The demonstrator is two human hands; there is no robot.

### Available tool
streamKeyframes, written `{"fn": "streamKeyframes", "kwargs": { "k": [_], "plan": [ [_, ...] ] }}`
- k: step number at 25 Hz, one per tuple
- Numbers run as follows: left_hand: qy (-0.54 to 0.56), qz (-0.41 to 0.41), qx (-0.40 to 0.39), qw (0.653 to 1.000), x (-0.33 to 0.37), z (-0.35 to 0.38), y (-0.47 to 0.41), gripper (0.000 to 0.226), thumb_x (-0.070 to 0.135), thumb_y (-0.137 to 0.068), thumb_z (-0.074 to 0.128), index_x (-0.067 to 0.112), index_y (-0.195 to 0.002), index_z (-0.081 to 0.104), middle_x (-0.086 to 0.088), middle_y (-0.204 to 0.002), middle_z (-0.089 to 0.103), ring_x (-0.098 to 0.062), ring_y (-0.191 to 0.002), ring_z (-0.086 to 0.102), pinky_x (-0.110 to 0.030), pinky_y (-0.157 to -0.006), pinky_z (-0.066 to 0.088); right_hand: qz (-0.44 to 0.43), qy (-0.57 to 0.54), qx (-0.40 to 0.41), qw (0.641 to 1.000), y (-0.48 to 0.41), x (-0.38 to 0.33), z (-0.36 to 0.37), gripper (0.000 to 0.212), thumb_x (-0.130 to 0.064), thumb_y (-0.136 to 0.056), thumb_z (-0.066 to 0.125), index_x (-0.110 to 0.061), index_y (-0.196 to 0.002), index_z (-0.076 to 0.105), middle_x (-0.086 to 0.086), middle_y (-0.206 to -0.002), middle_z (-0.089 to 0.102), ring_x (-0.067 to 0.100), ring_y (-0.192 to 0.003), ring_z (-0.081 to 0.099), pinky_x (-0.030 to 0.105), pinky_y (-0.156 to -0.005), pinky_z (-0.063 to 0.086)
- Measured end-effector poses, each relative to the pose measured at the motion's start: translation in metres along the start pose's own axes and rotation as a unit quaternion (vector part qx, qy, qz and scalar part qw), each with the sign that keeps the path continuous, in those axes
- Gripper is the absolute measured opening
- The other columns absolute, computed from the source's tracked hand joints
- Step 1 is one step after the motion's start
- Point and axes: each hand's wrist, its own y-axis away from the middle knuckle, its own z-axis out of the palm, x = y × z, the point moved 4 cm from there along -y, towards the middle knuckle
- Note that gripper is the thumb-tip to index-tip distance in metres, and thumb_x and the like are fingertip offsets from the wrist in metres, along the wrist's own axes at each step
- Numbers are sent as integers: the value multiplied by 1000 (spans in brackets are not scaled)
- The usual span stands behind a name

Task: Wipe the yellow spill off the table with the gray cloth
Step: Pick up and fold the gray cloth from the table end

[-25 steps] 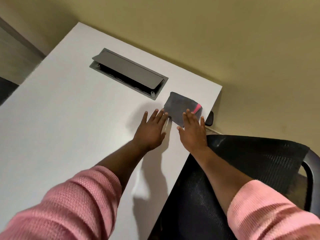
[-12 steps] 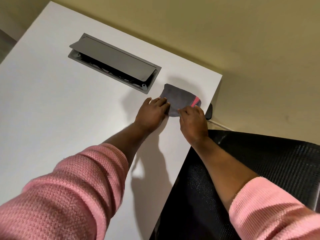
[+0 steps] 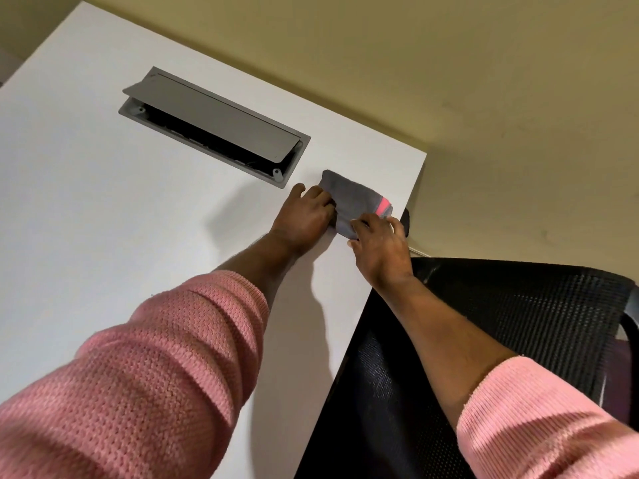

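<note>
The gray cloth (image 3: 352, 198), folded and with a pink stripe near its right edge, lies on the white table (image 3: 103, 209) close to the far right corner. My left hand (image 3: 304, 219) grips the cloth's left edge with curled fingers. My right hand (image 3: 380, 247) pinches the cloth's near right corner. No yellow spill shows anywhere on the table.
A gray metal cable hatch (image 3: 214, 126) with its lid tilted open is set into the table left of the cloth. A black mesh chair (image 3: 484, 323) stands against the table's right edge. A black object (image 3: 406, 221) pokes out just past that edge.
Both hands went from lying flat beside and on the cloth to closing their fingers on its edges. The cloth has bunched slightly narrower.
</note>
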Motion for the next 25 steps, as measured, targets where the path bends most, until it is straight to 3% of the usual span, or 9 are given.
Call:
{"fn": "streamKeyframes", "kwargs": {
  "k": [3,6,9,11,13,16,20,25],
  "plan": [
    [-1,2,7,1000,3,-3,7,24,17,-97,54,14,-106,77,-5,-106,73,-31,-107,65,-44,-92,42,-7,32,-17,999,-5,1,-5,22,-6,-90,71,-9,-111,75,12,-104,73,32,-92,70,43,-95,48],
    [5,-21,12,1000,6,-16,22,26,17,-95,54,13,-109,75,-6,-110,73,-31,-113,64,-45,-99,41,-47,51,-24,997,-7,-2,-14,22,-5,-94,63,-8,-112,74,9,-107,73,29,-100,67,41,-96,44],
    [18,-55,35,998,8,-42,51,20,20,-92,61,11,-101,76,-7,-108,74,-30,-121,65,-48,-105,43,-96,56,50,993,1,-18,-38,22,-3,-83,76,-10,-104,78,4,-96,76,25,-94,70,37,-90,47],
    [41,-80,61,994,6,-61,75,19,23,-91,63,9,-92,76,-10,-104,77,-31,-123,67,-51,-107,44,-97,-10,98,990,7,-33,-56,25,1,-77,79,-8,-100,79,6,-91,77,28,-89,72,36,-93,43],
    [59,-112,75,989,5,-83,109,34,29,-92,50,7,-87,76,-11,-95,79,-34,-121,68,-54,-109,44,-93,-86,123,984,16,-54,-76,26,4,-76,79,-6,-100,78,9,-88,75,32,-88,70,37,-97,43],
    [47,-137,90,985,4,-109,162,40,30,-88,41,9,-85,75,-9,-87,80,-33,-117,71,-53,-108,44,-137,-141,121,973,35,-94,-99,26,9,-74,77,-3,-98,77,12,-85,73,34,-82,69,41,-98,43],
    [13,-192,104,976,14,-142,263,12,17,-84,69,12,-91,76,-7,-90,80,-28,-120,69,-51,-111,43,-208,-171,81,960,75,-162,-130,33,8,-70,82,-3,-101,76,14,-85,72,37,-83,69,38,-100,35],
    [-16,-272,147,951,55,-173,401,12,14,-77,79,11,-88,77,-7,-89,81,-26,-117,71,-56,-109,47,-301,-199,62,931,154,-245,-157,30,3,-76,83,-5,-105,77,13,-89,73,36,-87,69,40,-100,40]
  ]
}}
